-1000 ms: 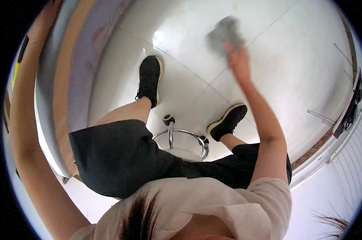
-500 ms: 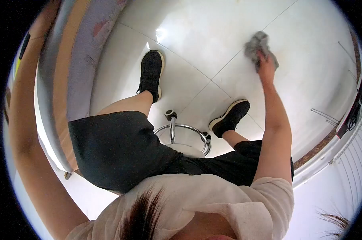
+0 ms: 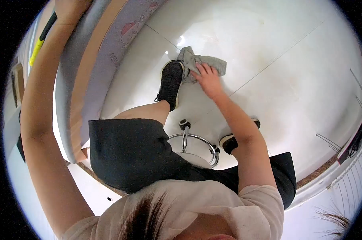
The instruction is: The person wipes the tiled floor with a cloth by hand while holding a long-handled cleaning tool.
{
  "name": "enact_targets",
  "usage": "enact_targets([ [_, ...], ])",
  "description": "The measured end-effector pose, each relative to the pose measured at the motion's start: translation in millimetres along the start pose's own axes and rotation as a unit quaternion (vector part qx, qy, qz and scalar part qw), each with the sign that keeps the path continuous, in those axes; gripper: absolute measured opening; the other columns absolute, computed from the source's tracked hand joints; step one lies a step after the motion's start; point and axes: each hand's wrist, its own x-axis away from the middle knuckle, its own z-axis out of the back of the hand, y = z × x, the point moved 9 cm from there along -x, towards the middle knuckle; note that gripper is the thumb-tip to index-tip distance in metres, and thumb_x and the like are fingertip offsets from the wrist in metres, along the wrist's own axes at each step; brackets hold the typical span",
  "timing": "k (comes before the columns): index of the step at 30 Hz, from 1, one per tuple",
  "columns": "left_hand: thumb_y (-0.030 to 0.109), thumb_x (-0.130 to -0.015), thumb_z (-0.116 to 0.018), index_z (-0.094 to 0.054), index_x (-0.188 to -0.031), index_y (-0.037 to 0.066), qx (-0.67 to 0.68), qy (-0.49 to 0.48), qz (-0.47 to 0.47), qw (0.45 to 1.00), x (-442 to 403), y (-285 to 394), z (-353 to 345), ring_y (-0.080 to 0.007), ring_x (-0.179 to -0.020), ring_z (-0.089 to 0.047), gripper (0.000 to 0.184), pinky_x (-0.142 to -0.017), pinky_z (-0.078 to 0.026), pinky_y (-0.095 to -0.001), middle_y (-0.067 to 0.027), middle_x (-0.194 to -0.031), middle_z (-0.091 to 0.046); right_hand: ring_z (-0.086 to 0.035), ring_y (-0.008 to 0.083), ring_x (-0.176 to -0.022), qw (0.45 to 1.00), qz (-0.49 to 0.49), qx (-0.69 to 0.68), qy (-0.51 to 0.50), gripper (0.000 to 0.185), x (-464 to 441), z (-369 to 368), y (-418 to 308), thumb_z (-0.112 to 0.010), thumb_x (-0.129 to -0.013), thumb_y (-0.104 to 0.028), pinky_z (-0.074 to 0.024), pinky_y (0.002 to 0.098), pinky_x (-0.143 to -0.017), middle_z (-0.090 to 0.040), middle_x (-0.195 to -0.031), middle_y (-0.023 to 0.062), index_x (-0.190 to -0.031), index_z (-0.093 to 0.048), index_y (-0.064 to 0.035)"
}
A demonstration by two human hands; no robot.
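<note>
A grey cloth [image 3: 215,64] lies spread and crumpled on the white tiled floor [image 3: 277,84], touching the toe of the black shoe [image 3: 171,82] on the left. My right hand [image 3: 208,79] presses on the cloth from above, its fingers spread over it. At the upper left edge, my left hand [image 3: 71,10] rests at the top of a padded edge [image 3: 75,60]; its fingers run out of view, so their pose is hidden.
Under me stands a stool with a chrome ring [image 3: 201,138] and casters. The other black shoe [image 3: 229,144] is partly behind my right arm. A patterned lilac panel [image 3: 121,44] runs along the left, a wire rack [image 3: 349,180] at the right.
My right hand has swept the cloth from the right side of the floor leftward to the left shoe. The view has shifted, and my left hand shows more at the upper left.
</note>
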Motion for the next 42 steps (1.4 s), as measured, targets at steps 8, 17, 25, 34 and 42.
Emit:
enact_targets([
  [8,0.022,-0.082,-0.058,-0.049,-0.092,0.006,0.0,0.011,-0.023,1.0,5,11,-21,-0.0354,-0.078,-0.055,0.021,-0.068,-0.042,-0.0442,-0.017,-0.08,-0.057,-0.057,0.0338,-0.083,0.911,-0.407,0.013,0.067,0.042,65,67,307,-0.055,-0.08,-0.013,-0.0469,0.0429,-0.068,-0.057,-0.096,0.0162,-0.122,-0.053,-0.0163],
  [17,0.024,-0.085,-0.055,-0.048,-0.087,0.007,0.017,-0.065,0.03,0.997,-5,-3,-6,-0.0316,-0.079,-0.056,0.019,-0.068,-0.043,-0.0424,-0.0133,-0.083,-0.056,-0.052,0.0298,-0.076,0.942,-0.257,-0.008,0.214,0.052,28,128,213,-0.051,-0.073,0.0,-0.0408,0.0433,-0.072,-0.057,-0.085,0.0155,-0.124,-0.05,-0.0065],
  [25,0.025,-0.084,-0.055,-0.049,-0.087,0.007,0.048,-0.048,0.014,0.998,-4,-6,4,-0.031,-0.08,-0.057,0.019,-0.067,-0.044,-0.0423,-0.013,-0.083,-0.057,-0.046,0.0318,-0.115,0.998,-0.066,-0.001,-0.009,0.044,1,22,34,-0.05,-0.079,-0.01,-0.04,0.0459,-0.09,-0.048,-0.127,0.0121,-0.121,-0.053,-0.0224],
  [34,0.022,-0.083,-0.053,-0.052,-0.082,0.008,0.161,0.028,-0.024,0.986,7,-13,14,-0.0285,-0.078,-0.06,0.014,-0.064,-0.049,-0.0412,-0.0108,-0.078,-0.058,-0.054,0.0354,-0.089,0.931,-0.354,0.085,0.036,0.045,54,170,194,-0.05,-0.079,-0.004,-0.0471,0.0435,-0.078,-0.055,-0.1,0.0174,-0.122,-0.053,-0.0177],
  [42,0.015,-0.083,-0.047,-0.053,-0.08,0.007,0.189,0.093,-0.051,0.976,12,-20,19,-0.0263,-0.071,-0.062,0.011,-0.058,-0.051,-0.0372,-0.0107,-0.073,-0.058,-0.054,0.0352,-0.09,0.976,-0.195,0.093,-0.003,0.047,-48,193,100,-0.048,-0.079,-0.001,-0.0462,0.0434,-0.08,-0.055,-0.1,0.0179,-0.122,-0.05,-0.0177],
])
